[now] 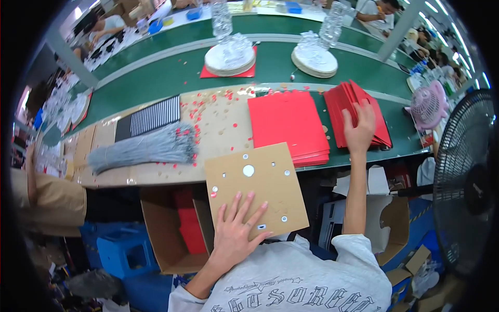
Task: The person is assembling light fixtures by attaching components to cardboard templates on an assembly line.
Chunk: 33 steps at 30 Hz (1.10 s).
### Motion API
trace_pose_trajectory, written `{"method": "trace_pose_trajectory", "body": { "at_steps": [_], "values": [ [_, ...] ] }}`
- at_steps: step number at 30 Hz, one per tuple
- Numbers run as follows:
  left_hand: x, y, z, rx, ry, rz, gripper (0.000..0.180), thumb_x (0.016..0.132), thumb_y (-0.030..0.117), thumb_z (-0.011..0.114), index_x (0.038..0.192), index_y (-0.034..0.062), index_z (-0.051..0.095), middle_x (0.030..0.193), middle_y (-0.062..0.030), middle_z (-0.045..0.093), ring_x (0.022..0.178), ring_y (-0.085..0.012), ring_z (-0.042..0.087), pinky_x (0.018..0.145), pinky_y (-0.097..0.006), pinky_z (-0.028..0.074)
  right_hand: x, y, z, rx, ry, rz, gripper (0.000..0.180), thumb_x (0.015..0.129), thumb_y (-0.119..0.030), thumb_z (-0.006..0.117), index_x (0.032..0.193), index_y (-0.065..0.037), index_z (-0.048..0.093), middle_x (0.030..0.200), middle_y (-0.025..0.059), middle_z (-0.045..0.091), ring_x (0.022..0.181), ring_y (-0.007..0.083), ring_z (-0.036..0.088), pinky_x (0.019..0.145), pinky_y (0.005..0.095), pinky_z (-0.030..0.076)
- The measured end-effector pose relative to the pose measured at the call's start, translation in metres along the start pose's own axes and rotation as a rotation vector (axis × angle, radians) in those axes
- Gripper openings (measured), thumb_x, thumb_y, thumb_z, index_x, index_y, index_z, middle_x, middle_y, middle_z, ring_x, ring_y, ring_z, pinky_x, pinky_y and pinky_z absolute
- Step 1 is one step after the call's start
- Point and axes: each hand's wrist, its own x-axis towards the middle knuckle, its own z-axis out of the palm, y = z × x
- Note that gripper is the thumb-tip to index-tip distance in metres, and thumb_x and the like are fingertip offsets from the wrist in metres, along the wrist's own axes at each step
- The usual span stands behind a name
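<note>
My left hand (pixel 236 234) lies flat, fingers spread, on a square brown cardboard sheet (pixel 270 190) punched with several holes. The sheet rests against my body at the bench's front edge, slightly tilted. My right hand (pixel 359 125) reaches out over a fanned pile of folded red card pieces (pixel 340 117); its fingers are apart and touch the upper pieces. Between the two hands, farther in on the bench, sits a neat stack of flat red square sheets (pixel 286 122).
A bundle of grey wire-like strands (pixel 143 148) lies left, beside a black-and-white striped piece (pixel 156 115). Red dots litter the bench's cardboard cover (pixel 221 122). Round white stacks (pixel 314 60) stand on the far shelf. A pink fan (pixel 427 105) and a large black fan (pixel 468 182) are right.
</note>
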Motion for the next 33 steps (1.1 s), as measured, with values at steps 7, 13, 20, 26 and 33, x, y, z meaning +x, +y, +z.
{"method": "trace_pose_trajectory", "body": {
  "at_steps": [7,13,20,26,33],
  "values": [
    [0.008,0.004,-0.001,-0.003,-0.028,0.031,0.069,0.087,0.048,0.074,0.148,0.0237,0.056,0.162,-0.0131,0.038,0.15,-0.0373,0.032,0.119,-0.056,0.022,0.01,0.096,0.003,-0.065,-0.559,0.541,0.089,0.094,-0.072,0.049,0.146,0.0,0.052,0.152,0.0273,0.047,0.144,0.0426,0.04,0.118,0.0476,0.033],
    [0.016,-0.002,-0.003,0.001,-0.021,0.096,0.067,0.093,0.049,0.066,0.152,0.0212,0.05,0.162,-0.0134,0.037,0.15,-0.0366,0.032,0.117,-0.057,0.024,0.023,0.072,-0.012,-0.233,-0.499,0.463,0.077,0.094,-0.061,0.059,0.142,-0.002,0.056,0.148,0.0286,0.05,0.14,0.0412,0.046,0.114,0.0469,0.038],
    [0.008,-0.004,0.004,-0.011,0.004,0.088,0.067,0.096,0.051,0.061,0.154,0.0202,0.046,0.162,-0.0152,0.037,0.152,-0.0359,0.028,0.118,-0.058,0.025,0.03,-0.255,0.03,0.682,-1.133,-0.538,0.04,0.096,-0.03,0.066,0.131,-0.01,0.065,0.129,0.0159,0.067,0.122,0.0337,0.062,0.107,0.0433,0.047],
    [0.014,-0.002,0.009,-0.029,0.031,0.094,0.065,0.096,0.05,0.061,0.153,0.0222,0.047,0.163,-0.0135,0.036,0.151,-0.0358,0.029,0.118,-0.059,0.026,-0.022,-0.356,0.155,0.065,-1.188,-0.857,0.039,0.079,-0.022,0.072,0.116,-0.01,0.072,0.111,0.0188,0.072,0.096,0.0327,0.072,0.078,0.0456,0.06],
    [0.012,-0.008,0.004,-0.045,0.04,0.05,0.064,0.096,0.05,0.06,0.152,0.021,0.049,0.163,-0.0137,0.036,0.152,-0.035,0.029,0.119,-0.059,0.024,-0.022,-0.329,0.185,0.607,-1.336,-0.529,0.013,0.069,-0.017,0.078,0.08,-0.009,0.081,0.071,0.0084,0.075,0.063,0.0214,0.073,0.066,0.0346,0.059]
  ]
}}
